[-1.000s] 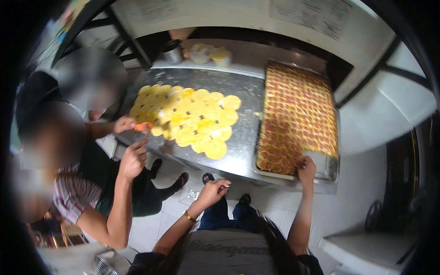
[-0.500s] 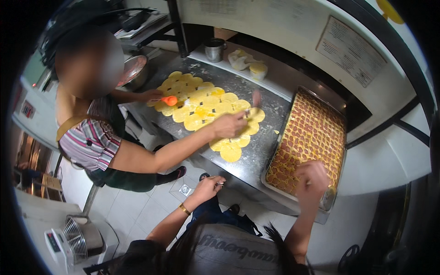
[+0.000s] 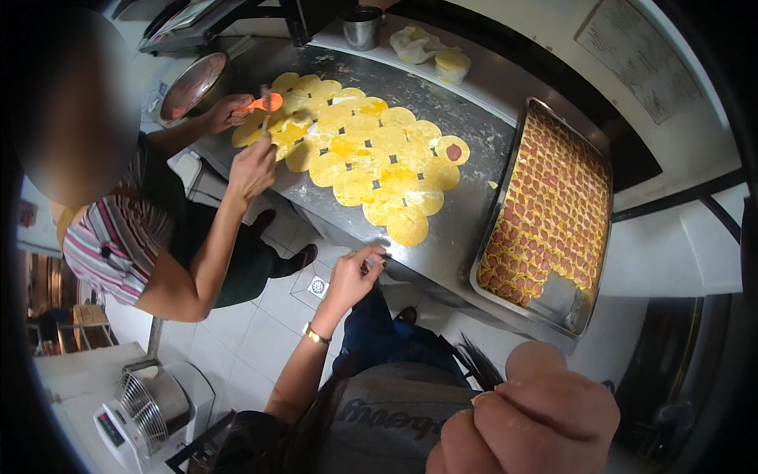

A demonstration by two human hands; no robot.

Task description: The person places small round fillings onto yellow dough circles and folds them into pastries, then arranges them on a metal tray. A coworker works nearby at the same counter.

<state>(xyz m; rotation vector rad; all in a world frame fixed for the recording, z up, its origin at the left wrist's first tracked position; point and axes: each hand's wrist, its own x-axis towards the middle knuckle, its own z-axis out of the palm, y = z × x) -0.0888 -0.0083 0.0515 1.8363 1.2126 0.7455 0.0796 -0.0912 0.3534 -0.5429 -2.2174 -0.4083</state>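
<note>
My left hand [image 3: 355, 276] is just off the table's near edge, thumb and fingers pinched together; what they hold, if anything, is too small to make out. Close in front of me at lower right, my right hand [image 3: 529, 415] is curled closed, its grip hidden. On the metal table lie overlapping yellow dough rounds [image 3: 359, 162]; the one at the right end bears a reddish-brown dab of filling [image 3: 454, 152]. At right, a metal tray [image 3: 513, 316] holds many small filled yellow pieces [image 3: 545, 197], with bare metal at its near right corner.
At left, a co-worker holds an orange scoop [image 3: 272, 102] and a small tool [image 3: 265, 107] over the dough. Behind them sits a metal bowl [image 3: 193, 87]. A metal pot [image 3: 362, 28] and a tub [image 3: 452, 66] stand on the back ledge. A mixer [image 3: 154, 411] is at lower left.
My right hand has come from over the tray to close before me. The co-worker's tool hand has gone left to the scoop, and a dab of filling now shows on the end round.
</note>
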